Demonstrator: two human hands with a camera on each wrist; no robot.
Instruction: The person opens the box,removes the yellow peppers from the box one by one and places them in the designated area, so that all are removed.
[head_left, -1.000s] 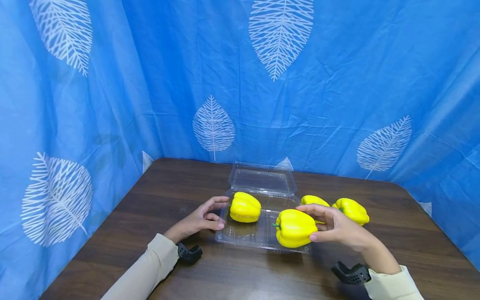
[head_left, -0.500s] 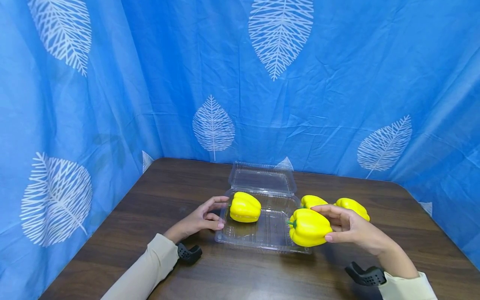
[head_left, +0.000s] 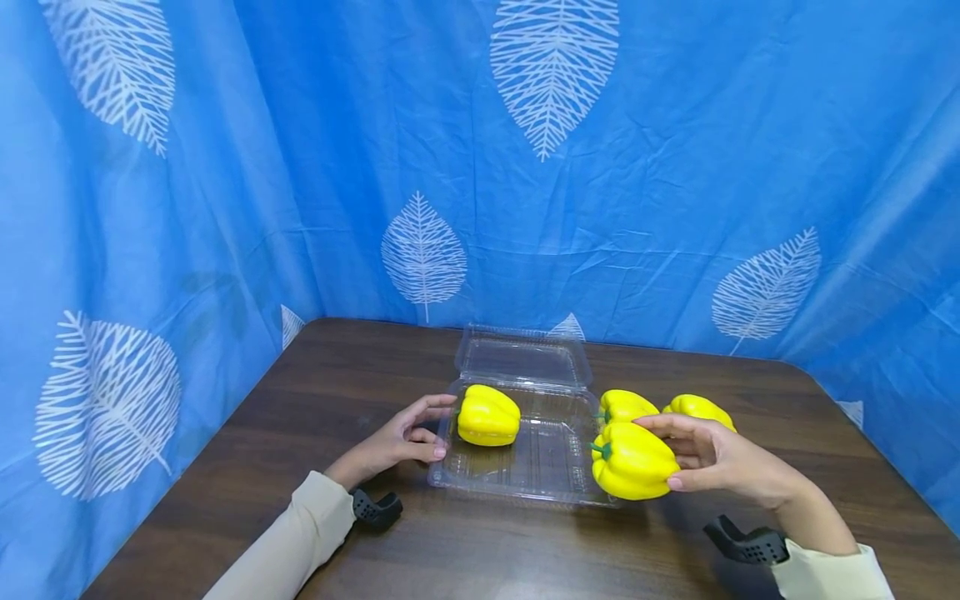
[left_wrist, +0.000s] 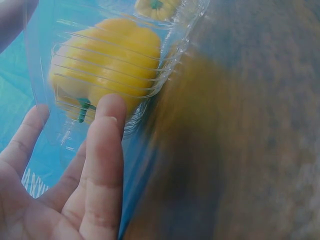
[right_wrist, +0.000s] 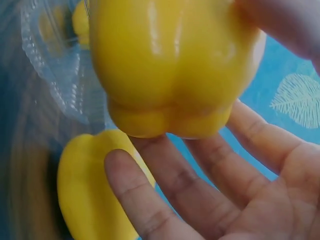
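Note:
My right hand [head_left: 731, 462] holds a yellow bell pepper [head_left: 632, 461] by its blunt end, above the front right corner of a clear plastic clamshell container [head_left: 543, 471]. The green stem points left. Inside the container, on the left, lies another yellow bell pepper [head_left: 489, 417]. My left hand [head_left: 405, 433] touches the container's left side with its fingers fairly straight. Through the ribbed wall, the left wrist view shows the pepper inside [left_wrist: 112, 60] close to those fingertips. In the right wrist view the held pepper [right_wrist: 170, 60] sits between thumb and fingers.
Right of the container, two more yellow bell peppers lie on the table, one near its edge [head_left: 626, 404] and one farther right [head_left: 701, 408], partly behind my right hand. The container's lid [head_left: 525, 358] stands folded back. Blue leaf-print curtains [head_left: 322, 167] surround the dark wooden table [head_left: 480, 550].
My right hand has moved to the right with its bell pepper, from over the container's right half to its front right corner. The left hand keeps its place. The view has shifted slightly.

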